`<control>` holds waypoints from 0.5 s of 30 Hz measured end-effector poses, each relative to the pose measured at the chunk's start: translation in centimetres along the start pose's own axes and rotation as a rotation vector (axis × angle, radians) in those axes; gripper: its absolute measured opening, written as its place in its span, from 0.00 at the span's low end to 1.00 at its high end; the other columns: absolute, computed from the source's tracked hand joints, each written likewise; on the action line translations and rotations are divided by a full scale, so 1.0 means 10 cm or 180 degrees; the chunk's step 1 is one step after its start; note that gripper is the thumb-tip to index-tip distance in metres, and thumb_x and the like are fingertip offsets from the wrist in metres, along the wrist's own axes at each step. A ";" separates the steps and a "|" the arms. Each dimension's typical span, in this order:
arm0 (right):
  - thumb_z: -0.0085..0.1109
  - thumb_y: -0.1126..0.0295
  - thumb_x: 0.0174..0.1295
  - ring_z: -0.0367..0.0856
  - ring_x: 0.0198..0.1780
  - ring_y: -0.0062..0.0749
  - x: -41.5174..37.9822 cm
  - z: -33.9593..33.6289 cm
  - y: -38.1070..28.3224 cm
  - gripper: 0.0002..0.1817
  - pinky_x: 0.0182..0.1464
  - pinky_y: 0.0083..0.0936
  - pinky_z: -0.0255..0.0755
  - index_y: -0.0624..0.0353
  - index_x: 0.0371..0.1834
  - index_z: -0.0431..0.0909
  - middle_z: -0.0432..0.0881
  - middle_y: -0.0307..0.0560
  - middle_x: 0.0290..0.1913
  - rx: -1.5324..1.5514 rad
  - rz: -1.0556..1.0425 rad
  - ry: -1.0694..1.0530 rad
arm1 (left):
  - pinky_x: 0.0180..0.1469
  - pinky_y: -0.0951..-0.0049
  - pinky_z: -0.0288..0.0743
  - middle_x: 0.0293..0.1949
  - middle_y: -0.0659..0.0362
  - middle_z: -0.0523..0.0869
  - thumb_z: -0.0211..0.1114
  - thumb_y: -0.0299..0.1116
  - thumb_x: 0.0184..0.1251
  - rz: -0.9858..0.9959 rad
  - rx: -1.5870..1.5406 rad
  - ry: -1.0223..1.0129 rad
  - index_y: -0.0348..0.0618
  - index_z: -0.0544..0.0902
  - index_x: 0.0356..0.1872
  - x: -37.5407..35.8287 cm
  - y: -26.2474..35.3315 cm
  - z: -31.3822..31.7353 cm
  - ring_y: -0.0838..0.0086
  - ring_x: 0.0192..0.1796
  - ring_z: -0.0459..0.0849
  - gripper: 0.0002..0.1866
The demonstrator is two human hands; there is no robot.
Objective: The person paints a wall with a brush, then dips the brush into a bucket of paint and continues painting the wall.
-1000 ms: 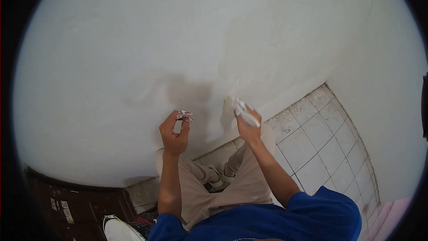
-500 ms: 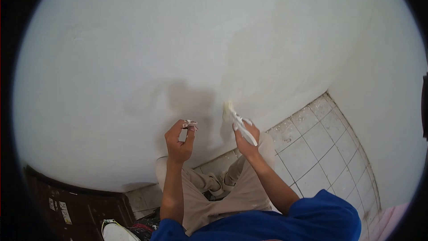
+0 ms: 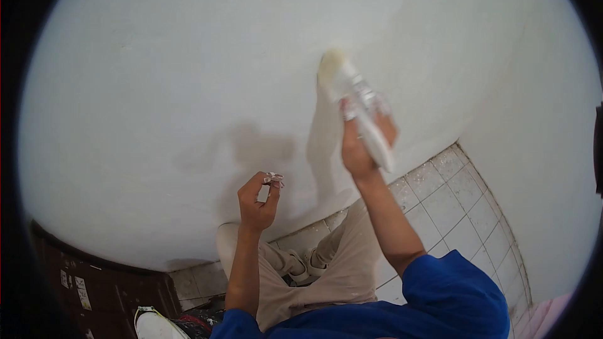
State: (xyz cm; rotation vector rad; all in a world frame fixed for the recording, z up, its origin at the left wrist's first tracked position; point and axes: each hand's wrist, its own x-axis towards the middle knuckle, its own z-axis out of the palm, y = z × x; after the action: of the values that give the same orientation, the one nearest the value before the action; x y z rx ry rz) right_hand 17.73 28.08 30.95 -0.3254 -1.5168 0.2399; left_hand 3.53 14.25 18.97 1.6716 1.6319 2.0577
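The right hand (image 3: 363,141) grips a paintbrush (image 3: 353,97) firmly, bristles touching the wall (image 3: 157,75); the left hand (image 3: 259,201) is loosely curled, holding nothing

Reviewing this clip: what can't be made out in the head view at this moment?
- White paint-coated brush in the right hand: motion-blurred, bristle detail lost.
- Small object pinched by the left hand: too small to identify.
- White container at bottom: cut off by the frame edge.

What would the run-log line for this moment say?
right hand: grips paintbrush, bristles on wall | left hand: curled, off wall, paint-smeared fingertips | floor tiles: speckled
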 end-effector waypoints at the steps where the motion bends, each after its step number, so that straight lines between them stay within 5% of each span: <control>1: 0.59 0.76 0.63 0.83 0.34 0.46 -0.24 0.04 0.18 0.08 0.36 0.31 0.76 0.68 0.40 0.84 0.84 0.56 0.35 -0.0156 -0.0165 -0.0120 | 0.37 0.74 0.77 0.29 0.56 0.85 0.61 0.19 0.64 -0.0007 0.0040 -0.0021 0.33 0.83 0.35 0.00 0.02 0.00 0.72 0.31 0.84 0.03; 3: 0.60 0.75 0.61 0.83 0.34 0.49 -0.92 0.01 0.42 0.08 0.36 0.34 0.77 0.67 0.40 0.84 0.84 0.57 0.35 -0.0533 -0.0051 -0.0216 | 0.37 0.74 0.77 0.29 0.56 0.85 0.61 0.19 0.64 -0.0024 0.0124 -0.0053 0.33 0.83 0.35 0.00 0.05 -0.05 0.72 0.31 0.84 0.03; 8: 0.60 0.74 0.62 0.86 0.38 0.49 -1.59 -0.60 0.44 0.10 0.42 0.33 0.78 0.67 0.42 0.84 0.85 0.57 0.39 -0.0369 0.1476 -0.1389 | 0.37 0.75 0.77 0.28 0.56 0.85 0.61 0.19 0.64 0.0012 0.0271 -0.0052 0.33 0.82 0.34 0.05 0.24 -0.05 0.72 0.31 0.84 0.03; 11: 0.61 0.74 0.63 0.86 0.40 0.46 -1.34 -0.64 0.48 0.11 0.44 0.33 0.78 0.69 0.45 0.83 0.86 0.58 0.41 -0.0114 0.1385 -0.1011 | 0.37 0.75 0.77 0.28 0.56 0.85 0.61 0.20 0.64 -0.0003 0.0177 -0.0012 0.33 0.82 0.34 0.04 0.17 -0.05 0.72 0.30 0.84 0.03; 13: 0.61 0.74 0.65 0.86 0.40 0.42 -0.87 -0.62 0.46 0.13 0.44 0.33 0.78 0.72 0.49 0.82 0.86 0.59 0.43 -0.0386 0.0759 -0.0589 | 0.39 0.74 0.77 0.30 0.56 0.85 0.60 0.20 0.65 -0.0023 0.0129 -0.0073 0.33 0.82 0.35 0.02 0.13 -0.06 0.73 0.32 0.83 0.03; 15: 0.61 0.73 0.66 0.86 0.43 0.40 -0.33 -0.52 0.32 0.15 0.45 0.33 0.78 0.74 0.51 0.80 0.86 0.59 0.44 0.0232 0.0960 0.0282 | 0.42 0.73 0.77 0.33 0.56 0.84 0.59 0.19 0.67 -0.0024 0.0121 -0.0206 0.32 0.81 0.37 0.02 0.13 -0.09 0.74 0.35 0.82 0.03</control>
State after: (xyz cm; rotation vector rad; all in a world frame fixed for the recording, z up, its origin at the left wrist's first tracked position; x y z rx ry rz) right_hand 22.95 29.62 26.61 -0.5006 -1.3650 0.5114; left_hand 3.55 13.19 20.10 1.7219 1.6650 1.9596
